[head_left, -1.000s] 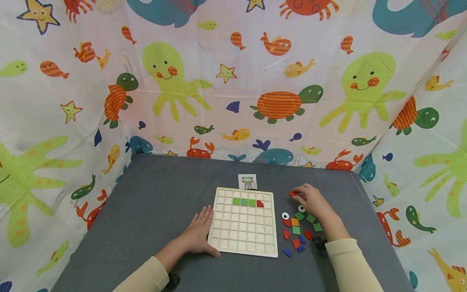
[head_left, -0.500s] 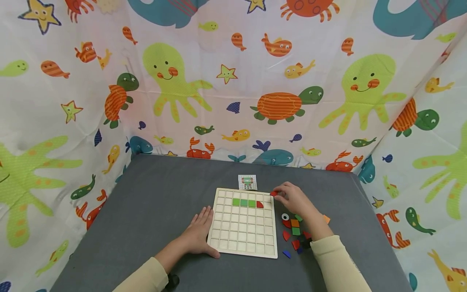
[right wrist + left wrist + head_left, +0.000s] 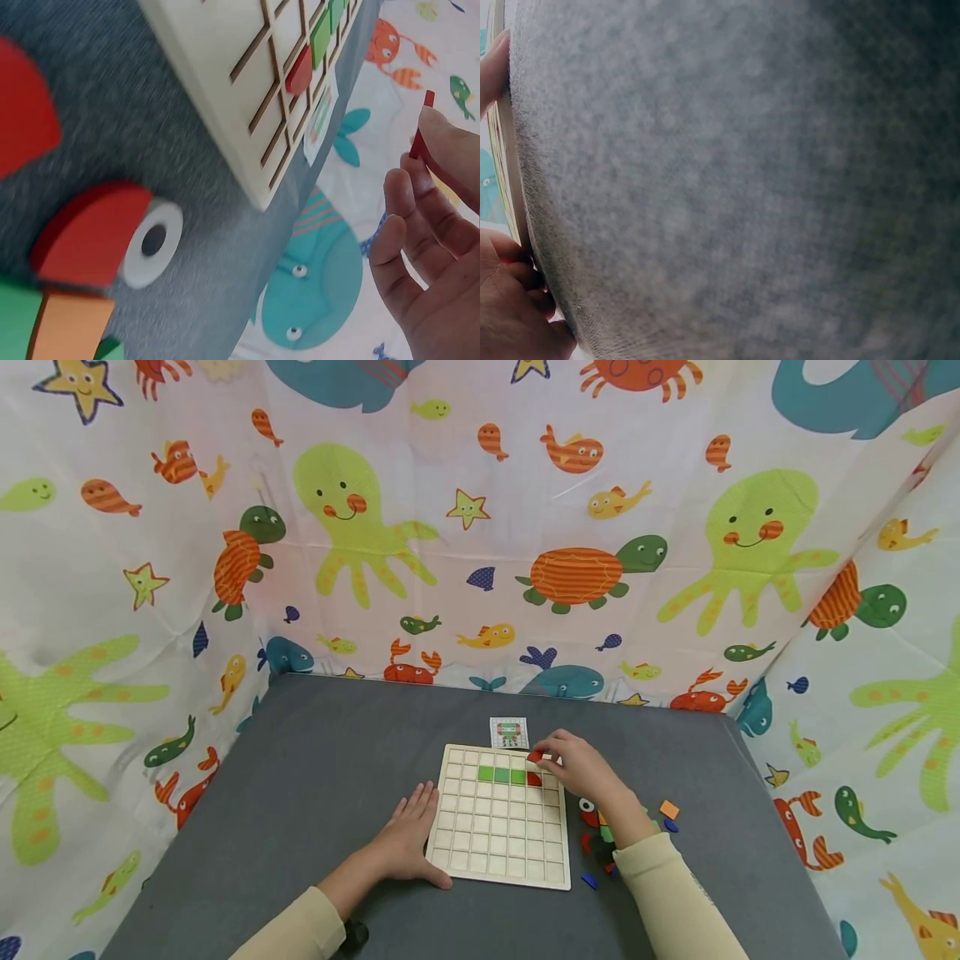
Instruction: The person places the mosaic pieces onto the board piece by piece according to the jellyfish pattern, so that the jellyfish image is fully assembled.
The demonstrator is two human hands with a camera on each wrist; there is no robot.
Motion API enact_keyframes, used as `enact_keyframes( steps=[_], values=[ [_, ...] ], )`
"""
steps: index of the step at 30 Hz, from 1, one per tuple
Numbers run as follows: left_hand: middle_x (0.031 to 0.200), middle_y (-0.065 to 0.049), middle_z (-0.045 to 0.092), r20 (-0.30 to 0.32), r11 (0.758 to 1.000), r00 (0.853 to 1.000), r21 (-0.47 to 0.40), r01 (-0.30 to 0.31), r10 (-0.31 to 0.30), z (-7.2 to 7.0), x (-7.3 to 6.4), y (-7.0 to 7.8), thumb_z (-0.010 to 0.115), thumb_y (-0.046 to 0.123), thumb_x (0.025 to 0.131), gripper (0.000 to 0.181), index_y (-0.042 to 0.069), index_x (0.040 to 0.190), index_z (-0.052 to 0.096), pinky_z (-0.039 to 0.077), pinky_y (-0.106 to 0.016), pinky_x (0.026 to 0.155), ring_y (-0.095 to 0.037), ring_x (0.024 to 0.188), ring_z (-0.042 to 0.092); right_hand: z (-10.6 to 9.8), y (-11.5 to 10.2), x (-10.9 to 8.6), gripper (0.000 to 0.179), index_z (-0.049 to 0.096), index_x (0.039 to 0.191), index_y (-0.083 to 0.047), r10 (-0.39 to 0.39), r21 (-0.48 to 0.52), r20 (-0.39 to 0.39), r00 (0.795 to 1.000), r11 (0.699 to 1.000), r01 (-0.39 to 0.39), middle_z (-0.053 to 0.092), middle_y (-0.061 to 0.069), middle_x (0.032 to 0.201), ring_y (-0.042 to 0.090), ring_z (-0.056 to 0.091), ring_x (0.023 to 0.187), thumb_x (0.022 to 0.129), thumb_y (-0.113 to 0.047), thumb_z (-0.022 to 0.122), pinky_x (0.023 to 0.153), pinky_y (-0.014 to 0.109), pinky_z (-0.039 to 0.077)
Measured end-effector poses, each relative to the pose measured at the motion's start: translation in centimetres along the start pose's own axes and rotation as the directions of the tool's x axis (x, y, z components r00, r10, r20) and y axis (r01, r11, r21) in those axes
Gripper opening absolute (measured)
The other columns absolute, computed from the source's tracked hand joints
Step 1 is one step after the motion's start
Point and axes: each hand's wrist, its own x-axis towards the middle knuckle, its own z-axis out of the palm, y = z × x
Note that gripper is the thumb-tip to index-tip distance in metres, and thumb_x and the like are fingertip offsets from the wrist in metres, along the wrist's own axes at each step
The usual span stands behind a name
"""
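A pale wooden grid board [image 3: 480,845] lies on the grey table. My left hand [image 3: 403,842] rests at its left edge, fingers straight and thumb along the near corner. My right hand [image 3: 583,770] pinches a thin red piece [image 3: 423,124] between thumb and fingertips, above the board's far right part. In the board's second row sit several green squares [image 3: 502,775] and, at their right end, a red rounded piece [image 3: 534,779]. A small picture card [image 3: 508,732] touches or nearly touches the board's far edge. The left wrist view shows mostly blurred cloth.
Loose pieces lie right of the board, partly hidden under my right forearm: a red rounded piece [image 3: 94,236], a white ring with a dark centre [image 3: 153,241], an orange square [image 3: 670,810] and a blue piece [image 3: 589,881]. A patterned curtain [image 3: 450,552] surrounds the table.
My right hand has carried the red piece leftward from above the loose pieces to over the board's far right part. My left hand has stayed in place.
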Motion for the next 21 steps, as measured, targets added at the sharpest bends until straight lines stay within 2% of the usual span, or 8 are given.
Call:
enact_keyframes(
  steps=[4,7,13,18,21],
  values=[
    [0.170,-0.017,0.001,0.001,1.000,1.000,0.002,-0.001,0.001,0.0,0.0,0.0,0.087,0.071,0.059,0.148,0.000,0.161,0.008,0.012,-0.055,0.124,-0.033,0.157,0.000,0.6,-0.8,0.4,0.026,0.073,0.119,-0.012,0.020,-0.003,0.028,0.999,1.000,-0.020,0.066,0.005,0.114,0.023,0.066,0.097,0.095,-0.020,0.072,0.083,0.040,0.057],
    [0.170,-0.017,0.001,-0.002,1.000,1.000,-0.001,-0.006,0.006,-0.1,0.0,0.0,0.087,0.070,0.059,0.147,0.000,0.161,0.008,0.012,-0.056,0.124,-0.034,0.157,0.000,1.0,-1.4,0.7,0.026,0.073,0.119,-0.011,0.003,0.015,0.032,0.999,1.000,-0.004,0.066,0.005,0.115,0.025,0.066,0.101,0.095,-0.020,0.072,0.086,0.042,0.056],
    [0.170,-0.017,0.001,-0.009,1.000,1.000,-0.007,-0.006,0.006,-0.2,-0.1,0.2,0.088,0.069,0.059,0.147,0.000,0.161,0.008,0.011,-0.056,0.124,-0.034,0.157,0.000,1.8,-2.1,1.7,0.024,0.074,0.118,-0.015,-0.034,-0.005,0.029,0.999,0.999,0.034,0.066,0.003,0.111,0.018,0.064,0.092,0.095,-0.021,0.072,0.079,0.036,0.055],
    [0.170,-0.018,0.001,-0.013,1.000,1.000,-0.017,-0.009,0.009,-0.4,-0.2,0.3,0.089,0.067,0.059,0.147,-0.001,0.161,0.008,0.011,-0.057,0.124,-0.035,0.157,0.000,2.1,-3.0,2.1,0.026,0.074,0.119,-0.012,-0.075,0.017,0.036,0.997,0.997,0.074,0.067,0.004,0.113,0.021,0.067,0.099,0.093,-0.018,0.074,0.083,0.039,0.056],
    [0.170,-0.017,0.001,-0.007,1.000,1.000,-0.022,-0.005,0.005,-0.4,-0.3,0.4,0.089,0.066,0.060,0.146,0.000,0.161,0.007,0.011,-0.056,0.124,-0.034,0.157,0.000,2.4,-3.4,2.4,0.026,0.074,0.118,-0.013,-0.085,0.017,0.055,0.995,0.996,0.085,0.067,0.004,0.111,0.020,0.066,0.096,0.093,-0.018,0.074,0.082,0.038,0.056]
  ],
)
